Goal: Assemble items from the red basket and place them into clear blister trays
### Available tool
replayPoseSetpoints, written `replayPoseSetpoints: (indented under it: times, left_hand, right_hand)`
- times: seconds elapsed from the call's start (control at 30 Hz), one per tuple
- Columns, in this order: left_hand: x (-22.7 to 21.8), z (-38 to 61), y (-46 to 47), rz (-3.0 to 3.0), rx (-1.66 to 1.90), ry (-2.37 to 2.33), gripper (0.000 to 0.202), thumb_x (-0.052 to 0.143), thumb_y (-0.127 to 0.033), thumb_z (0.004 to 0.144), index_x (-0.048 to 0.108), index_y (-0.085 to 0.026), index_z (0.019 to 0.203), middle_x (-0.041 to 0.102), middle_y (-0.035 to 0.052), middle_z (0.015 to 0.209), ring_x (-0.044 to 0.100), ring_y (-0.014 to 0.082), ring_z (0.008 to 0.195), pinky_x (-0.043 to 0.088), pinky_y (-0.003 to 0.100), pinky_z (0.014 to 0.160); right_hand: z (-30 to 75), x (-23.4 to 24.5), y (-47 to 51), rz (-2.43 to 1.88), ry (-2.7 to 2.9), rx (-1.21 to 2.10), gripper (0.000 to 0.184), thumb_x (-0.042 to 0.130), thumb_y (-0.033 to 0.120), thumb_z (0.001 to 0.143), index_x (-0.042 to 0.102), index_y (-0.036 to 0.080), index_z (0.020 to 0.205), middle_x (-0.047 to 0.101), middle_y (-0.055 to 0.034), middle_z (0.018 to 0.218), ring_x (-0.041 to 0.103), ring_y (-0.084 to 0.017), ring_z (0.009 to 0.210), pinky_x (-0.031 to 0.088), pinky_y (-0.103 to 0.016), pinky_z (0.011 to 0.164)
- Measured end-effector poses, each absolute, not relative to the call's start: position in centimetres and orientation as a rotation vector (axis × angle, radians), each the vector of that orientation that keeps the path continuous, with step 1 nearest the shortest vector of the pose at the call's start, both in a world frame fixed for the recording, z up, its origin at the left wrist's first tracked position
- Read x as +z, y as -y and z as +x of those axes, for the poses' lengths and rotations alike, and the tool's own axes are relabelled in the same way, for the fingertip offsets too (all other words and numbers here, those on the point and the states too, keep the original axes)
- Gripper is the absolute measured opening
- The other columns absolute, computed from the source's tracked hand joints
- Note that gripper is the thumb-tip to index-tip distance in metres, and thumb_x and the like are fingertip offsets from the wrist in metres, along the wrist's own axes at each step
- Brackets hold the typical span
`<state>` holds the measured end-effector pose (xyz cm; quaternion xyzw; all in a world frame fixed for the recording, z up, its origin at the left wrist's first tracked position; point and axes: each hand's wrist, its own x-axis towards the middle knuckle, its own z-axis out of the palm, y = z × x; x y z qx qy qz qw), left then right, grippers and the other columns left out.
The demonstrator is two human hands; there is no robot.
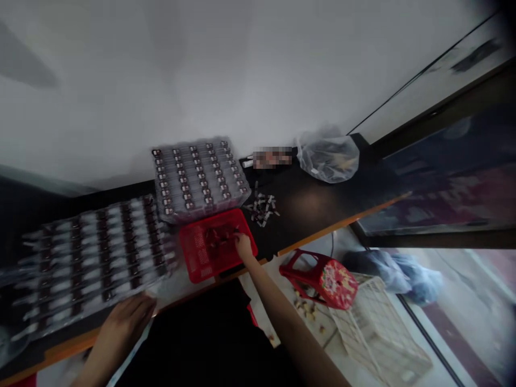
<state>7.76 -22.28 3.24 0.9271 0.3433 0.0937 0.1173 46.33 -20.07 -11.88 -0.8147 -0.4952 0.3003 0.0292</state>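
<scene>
Hands held apart, right hand (243, 245) set inside red perforated basket (192, 250) on dark tabletop (306, 207), small dark pieces (220, 236) there blurred, left hand (129, 316) placed at plastic tray's (116, 252) near edge, both grips impossible to tell

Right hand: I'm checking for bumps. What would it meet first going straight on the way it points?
Probably the small dark pieces in the red basket; depth is unclear, and the right hand may be touching one.
</scene>
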Motion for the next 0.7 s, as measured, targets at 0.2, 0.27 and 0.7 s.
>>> replayPoseSetpoints:
  times: [0.2, 0.27, 0.7]
  left_hand:
    - [3.0, 13.6, 22.6, 2.707, 0.22, -1.06, 0.03, 0.041, -0.03, 0.099, 0.069, -0.019, 0.098, 0.075, 0.0051, 0.092, 0.07, 0.0204, 0.085, 0.054, 0.033, 0.08]
    - [3.1, 15.5, 22.8, 2.709, 0.245, -1.077, 0.028, 0.043, -0.03, 0.099, 0.068, -0.019, 0.096, 0.074, 0.005, 0.088, 0.07, 0.0195, 0.081, 0.054, 0.031, 0.077]
    - [4.0, 18.5, 19.2, 2.638, 0.211, -1.159, 0.03, 0.043, -0.031, 0.098, 0.07, -0.021, 0.091, 0.075, 0.0048, 0.088, 0.071, 0.0182, 0.077, 0.056, 0.029, 0.072]
  right_hand:
    - [51.1, -11.0, 20.8, -2.522, 1.568, 0.996, 0.021, 0.058, 0.031, 0.095, 0.065, 0.013, 0.102, 0.07, -0.0052, 0.098, 0.068, -0.018, 0.089, 0.056, -0.039, 0.083]
    - [52.8, -10.8, 21.0, -2.493, 1.616, 1.02, 0.02, 0.057, 0.03, 0.096, 0.065, 0.014, 0.103, 0.07, -0.005, 0.098, 0.068, -0.017, 0.089, 0.056, -0.038, 0.083]
    - [50.4, -11.5, 16.2, -2.321, 2.061, 1.077, 0.032, 0.054, 0.029, 0.097, 0.055, 0.016, 0.126, 0.058, -0.0116, 0.13, 0.066, -0.02, 0.099, 0.057, -0.039, 0.084]
